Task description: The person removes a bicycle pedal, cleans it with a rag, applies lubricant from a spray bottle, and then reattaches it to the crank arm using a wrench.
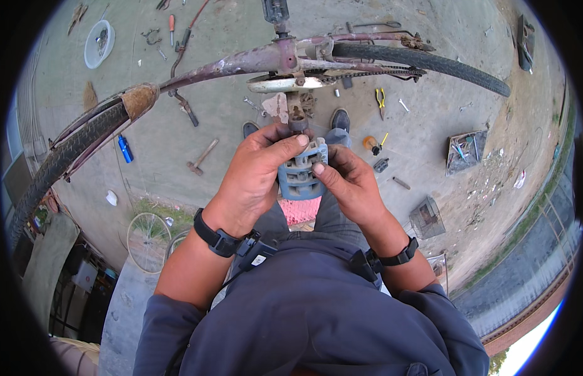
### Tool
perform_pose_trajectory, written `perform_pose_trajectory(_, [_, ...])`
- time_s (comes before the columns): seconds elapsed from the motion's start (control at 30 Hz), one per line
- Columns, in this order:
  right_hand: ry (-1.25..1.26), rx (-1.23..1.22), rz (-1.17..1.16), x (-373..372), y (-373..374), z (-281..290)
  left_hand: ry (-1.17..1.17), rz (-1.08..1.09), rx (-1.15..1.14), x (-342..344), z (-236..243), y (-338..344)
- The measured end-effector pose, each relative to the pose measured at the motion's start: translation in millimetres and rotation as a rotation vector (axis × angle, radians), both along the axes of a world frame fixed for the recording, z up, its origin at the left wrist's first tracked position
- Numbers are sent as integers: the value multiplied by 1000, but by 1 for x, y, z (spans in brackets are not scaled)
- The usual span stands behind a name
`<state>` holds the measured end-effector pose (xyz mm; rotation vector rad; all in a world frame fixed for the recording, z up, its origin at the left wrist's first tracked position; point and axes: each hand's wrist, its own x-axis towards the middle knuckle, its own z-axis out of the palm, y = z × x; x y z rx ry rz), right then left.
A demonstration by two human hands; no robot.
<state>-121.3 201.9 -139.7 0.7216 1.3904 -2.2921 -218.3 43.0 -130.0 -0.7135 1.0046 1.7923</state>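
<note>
A blue-grey bicycle pedal (296, 190) is held between both hands, right at the lower end of a dirty crank arm (295, 106). My left hand (259, 164) is closed on its left side, thumb along the top near the crank's end. With thumb and bent fingers, my right hand (351, 185) grips the pedal's right side. Whether the pedal's axle sits in the crank hole is hidden by the fingers. Above the hands stretches a worn purple bicycle frame (241, 64), with a white chainring guard (285, 83) and another pedal (275, 11) on the far side.
Around the bike lie a hammer (203, 156), a blue bottle (124, 149), yellow-handled pliers (380, 100), a wrench (403, 105) and a loose black pedal (381, 165). A tool tray (465, 153) stands right; a white basin (99, 44) stands far left. The front tyre (72, 156) extends left.
</note>
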Motion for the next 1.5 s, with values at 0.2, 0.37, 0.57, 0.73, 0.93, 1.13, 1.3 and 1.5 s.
perform_pose_trajectory(0.2, [21, 29, -14, 0, -1, -1, 47, 22, -47, -1, 0, 5])
perform_pose_trajectory(0.37, [1, -2, -8, 1, -1, -1, -4, 4, -9, -4, 6, -1])
perform_pose_trajectory(0.57, [0, 17, -22, 3, -2, -3, 53, -27, -67, -1, -1, -2])
perform_pose_trajectory(0.73, [16, 65, -1, 4, -1, -4, 73, -44, -86, -1, 2, 0])
perform_pose_trajectory(0.93, [-2, 13, -24, 3, -2, -3, -16, -54, -27, -5, 4, -1])
perform_pose_trajectory(1.13, [-10, 7, -16, 2, -2, 0, 34, -40, -50, -1, 3, 3])
perform_pose_trajectory(1.3, [3, -21, -28, 0, -2, 0, -52, -16, 11, -5, 8, -2])
perform_pose_trajectory(1.5, [-9, -25, -23, 1, -2, 0, 75, -97, -32, -5, 1, -2])
